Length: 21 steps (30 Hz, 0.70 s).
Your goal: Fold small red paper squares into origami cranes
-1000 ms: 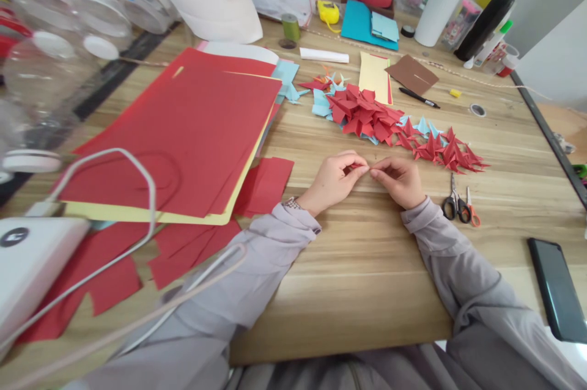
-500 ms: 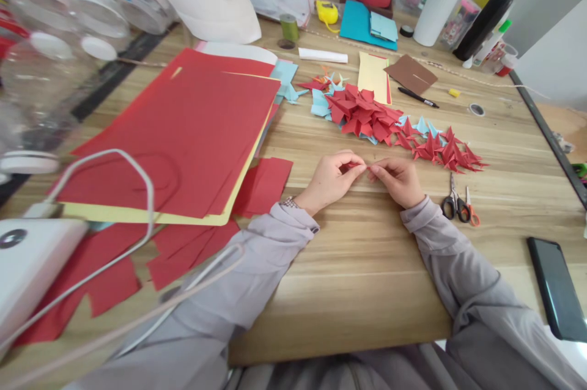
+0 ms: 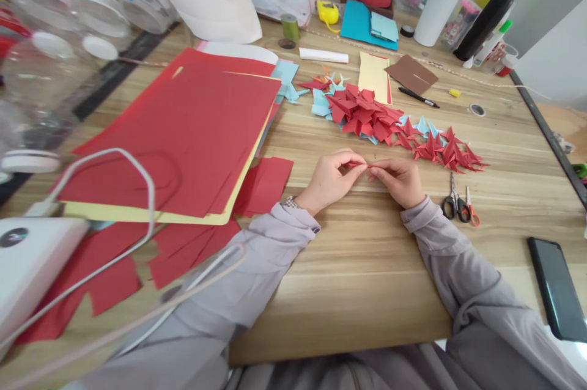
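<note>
A small folded piece of red paper (image 3: 354, 164) is pinched between my two hands above the middle of the table; most of it is hidden by fingers. My left hand (image 3: 334, 177) is closed on its left end, thumb and forefinger pressed together. From the other side my right hand (image 3: 398, 180) pinches the right tip. Just beyond the hands lies a heap of folded red paper cranes (image 3: 364, 114), with light blue ones (image 3: 426, 127) among them. Black-handled scissors (image 3: 454, 202) and a smaller orange-handled pair (image 3: 470, 209) lie right of my right hand.
Large red sheets (image 3: 192, 133) are stacked at the left, with cut red pieces (image 3: 266, 185) beside them. A white power bank (image 3: 41, 268) and its cable (image 3: 149, 194) lie near my left sleeve. At the right edge rests a phone (image 3: 557, 286). A black pen (image 3: 418, 97) lies farther back.
My right fingers have shifted very slightly at the red paper, and a little more of its edge shows between the hands. The rest stays in place.
</note>
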### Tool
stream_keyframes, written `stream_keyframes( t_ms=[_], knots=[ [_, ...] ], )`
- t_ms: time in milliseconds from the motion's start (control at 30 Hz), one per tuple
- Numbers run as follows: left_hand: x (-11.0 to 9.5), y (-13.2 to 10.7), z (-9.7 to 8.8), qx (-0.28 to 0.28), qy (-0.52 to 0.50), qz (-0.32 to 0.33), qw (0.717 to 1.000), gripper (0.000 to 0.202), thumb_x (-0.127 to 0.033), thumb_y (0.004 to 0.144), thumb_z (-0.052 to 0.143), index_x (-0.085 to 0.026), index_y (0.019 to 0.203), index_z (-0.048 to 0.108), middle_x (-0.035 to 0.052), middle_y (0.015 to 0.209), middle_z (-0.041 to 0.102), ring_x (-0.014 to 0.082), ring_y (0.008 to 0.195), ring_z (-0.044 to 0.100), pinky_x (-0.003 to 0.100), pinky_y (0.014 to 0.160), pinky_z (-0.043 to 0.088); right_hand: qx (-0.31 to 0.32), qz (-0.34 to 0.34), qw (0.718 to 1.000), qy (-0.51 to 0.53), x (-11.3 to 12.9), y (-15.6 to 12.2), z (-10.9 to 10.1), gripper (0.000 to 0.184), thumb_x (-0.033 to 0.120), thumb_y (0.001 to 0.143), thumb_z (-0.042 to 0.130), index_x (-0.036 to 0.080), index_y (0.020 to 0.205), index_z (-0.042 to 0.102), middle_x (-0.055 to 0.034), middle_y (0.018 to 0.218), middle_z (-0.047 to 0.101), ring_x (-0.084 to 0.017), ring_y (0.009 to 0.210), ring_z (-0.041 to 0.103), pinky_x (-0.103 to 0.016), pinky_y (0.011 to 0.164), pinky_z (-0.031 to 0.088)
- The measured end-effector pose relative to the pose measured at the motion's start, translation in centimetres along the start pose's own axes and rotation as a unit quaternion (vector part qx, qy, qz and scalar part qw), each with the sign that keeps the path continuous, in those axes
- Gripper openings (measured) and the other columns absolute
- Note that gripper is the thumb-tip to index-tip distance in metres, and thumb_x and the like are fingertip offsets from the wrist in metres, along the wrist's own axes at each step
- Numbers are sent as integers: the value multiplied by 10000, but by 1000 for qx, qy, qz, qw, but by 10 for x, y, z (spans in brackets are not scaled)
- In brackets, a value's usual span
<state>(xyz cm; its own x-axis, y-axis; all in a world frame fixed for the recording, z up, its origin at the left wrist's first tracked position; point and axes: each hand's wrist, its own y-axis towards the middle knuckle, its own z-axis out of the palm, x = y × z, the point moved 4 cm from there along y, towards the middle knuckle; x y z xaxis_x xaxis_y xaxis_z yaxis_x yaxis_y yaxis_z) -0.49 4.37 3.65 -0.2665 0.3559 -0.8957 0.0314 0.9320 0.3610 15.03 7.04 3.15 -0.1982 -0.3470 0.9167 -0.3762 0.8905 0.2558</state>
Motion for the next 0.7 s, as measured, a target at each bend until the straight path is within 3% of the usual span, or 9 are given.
stream_keyframes(
  t_ms=[133, 467, 700],
  knots=[
    [-3, -1, -1, -18, 15, 22, 999, 103, -253, 789, 636, -163, 782, 685, 58, 804, 682, 153, 768, 626, 286, 724, 502, -9, -21, 999, -30, 1, -1, 0, 231, 424, 781, 673, 205, 819, 736, -29, 695, 731, -168, 638, 670, -306, 650, 551],
    [-3, -1, 0, 1, 11, 33, 999, 107, -231, 807, 622, -165, 776, 699, 53, 806, 687, 145, 760, 629, 275, 730, 501, -18, -77, 994, -73, 3, -2, -1, 144, 307, 818, 640, 209, 785, 740, -32, 678, 718, -162, 643, 660, -285, 632, 517],
    [-3, 0, 1, 24, 16, 38, 999, 129, -215, 820, 591, -168, 743, 683, 39, 771, 657, 138, 739, 605, 266, 710, 482, -10, -57, 996, -63, 4, -2, 0, 179, 367, 805, 650, 213, 757, 730, -30, 671, 719, -163, 634, 658, -295, 633, 532]
  ],
)
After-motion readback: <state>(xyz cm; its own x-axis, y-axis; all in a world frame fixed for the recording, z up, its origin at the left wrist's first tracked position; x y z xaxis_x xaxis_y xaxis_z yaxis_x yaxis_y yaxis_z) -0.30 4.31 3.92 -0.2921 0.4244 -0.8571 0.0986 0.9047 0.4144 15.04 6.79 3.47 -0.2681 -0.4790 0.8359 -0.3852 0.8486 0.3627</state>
